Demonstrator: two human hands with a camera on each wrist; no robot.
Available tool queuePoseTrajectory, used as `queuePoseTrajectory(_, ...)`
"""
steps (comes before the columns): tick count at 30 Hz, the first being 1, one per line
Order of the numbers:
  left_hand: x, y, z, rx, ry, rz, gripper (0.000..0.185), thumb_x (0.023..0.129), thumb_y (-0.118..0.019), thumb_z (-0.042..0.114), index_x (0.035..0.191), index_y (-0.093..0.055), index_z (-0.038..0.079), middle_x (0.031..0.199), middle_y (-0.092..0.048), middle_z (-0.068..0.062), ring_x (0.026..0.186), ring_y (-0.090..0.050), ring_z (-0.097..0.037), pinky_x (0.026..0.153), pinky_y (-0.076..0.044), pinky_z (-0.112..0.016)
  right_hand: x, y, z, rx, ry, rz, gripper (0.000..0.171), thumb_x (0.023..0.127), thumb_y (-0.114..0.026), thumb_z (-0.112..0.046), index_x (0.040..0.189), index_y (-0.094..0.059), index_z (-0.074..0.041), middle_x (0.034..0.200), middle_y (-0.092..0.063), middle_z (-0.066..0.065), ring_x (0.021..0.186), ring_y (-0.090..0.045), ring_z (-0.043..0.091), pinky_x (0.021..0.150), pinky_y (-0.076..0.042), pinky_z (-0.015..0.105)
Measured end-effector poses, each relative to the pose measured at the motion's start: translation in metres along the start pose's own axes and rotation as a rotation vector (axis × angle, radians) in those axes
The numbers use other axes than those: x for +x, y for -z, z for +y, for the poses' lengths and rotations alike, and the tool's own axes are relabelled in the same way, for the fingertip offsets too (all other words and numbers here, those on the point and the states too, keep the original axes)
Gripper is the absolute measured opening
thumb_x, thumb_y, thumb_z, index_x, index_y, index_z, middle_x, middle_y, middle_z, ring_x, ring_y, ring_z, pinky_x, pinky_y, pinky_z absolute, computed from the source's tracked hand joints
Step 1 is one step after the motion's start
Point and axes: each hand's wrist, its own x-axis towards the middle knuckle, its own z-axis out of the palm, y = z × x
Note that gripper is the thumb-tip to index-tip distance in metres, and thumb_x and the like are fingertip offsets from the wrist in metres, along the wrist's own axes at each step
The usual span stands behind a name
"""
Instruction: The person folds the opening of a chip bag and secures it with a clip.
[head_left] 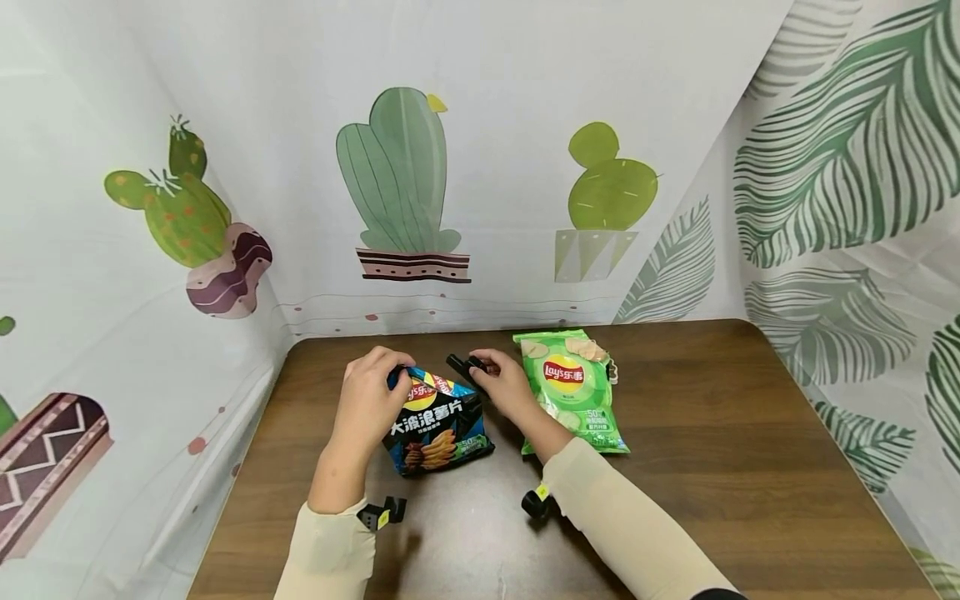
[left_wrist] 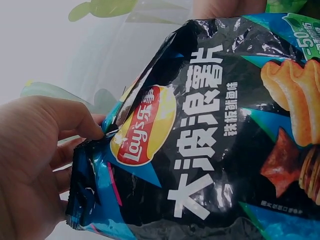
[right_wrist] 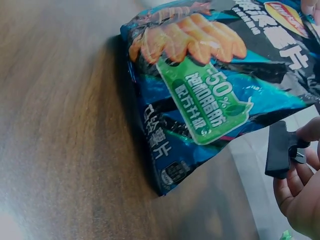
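Observation:
A black and blue Lay's chip bag [head_left: 435, 429] stands on the wooden table, its top edge slanting and creased. My left hand [head_left: 371, 400] pinches its upper left corner, where the foil is bunched in the left wrist view, thumb [left_wrist: 85, 117] over the front. On the bag's other side, my right hand [head_left: 506, 387] holds a black plastic clip [right_wrist: 278, 150] between thumb and fingers, beside the bag's upper right edge. The clip's long bar points toward the bag's top in the head view. Part of the left hand's grip is hidden behind the foil.
Right of the right hand lies a green Lay's chip bag [head_left: 558, 400], partly covered by the right wrist. A printed cactus curtain [head_left: 510, 275] hangs along the back edge of the brown table [head_left: 697, 433]. Each sleeve carries a small black wrist camera [head_left: 536, 502].

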Motion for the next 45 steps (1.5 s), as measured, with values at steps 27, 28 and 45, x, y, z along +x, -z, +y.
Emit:
queuePoseTrajectory(27,0.002,-0.001,-0.001,0.013,0.019,-0.005,0.012,0.092,-0.066,0.009,0.099,-0.074,0.010,0.104,-0.072,-0.007,0.098,-0.068,-0.027,0.106,-0.041,-0.050,-0.014,0.014,-0.027,0.151,0.064,-0.104,0.038,0.100,-0.065,-0.029,0.136,-0.063,-0.019,0.120,-0.064,0.012,0.102,-0.059,0.021,0.088,-0.050,0.031)
queuePoseTrajectory(28,0.002,-0.001,0.000,0.013,0.019,-0.005,0.012,0.092,-0.066,0.009,0.099,-0.074,0.010,0.104,-0.072,-0.007,0.099,-0.069,-0.027,0.106,-0.041,-0.051,-0.015,0.015,-0.028,0.157,0.059,-0.101,0.037,0.100,-0.066,-0.028,0.135,-0.063,-0.017,0.119,-0.064,0.012,0.100,-0.059,0.020,0.087,-0.050,0.029)
queuePoseTrajectory(45,0.001,-0.001,0.001,0.026,0.019,-0.001,0.011,0.091,-0.067,0.008,0.099,-0.075,0.010,0.103,-0.072,-0.007,0.099,-0.069,-0.028,0.107,-0.041,-0.051,-0.020,0.020,-0.037,0.296,0.059,-0.123,0.028,0.099,-0.066,-0.019,0.123,-0.066,-0.003,0.103,-0.060,0.004,0.089,-0.057,0.014,0.077,-0.051,0.023)
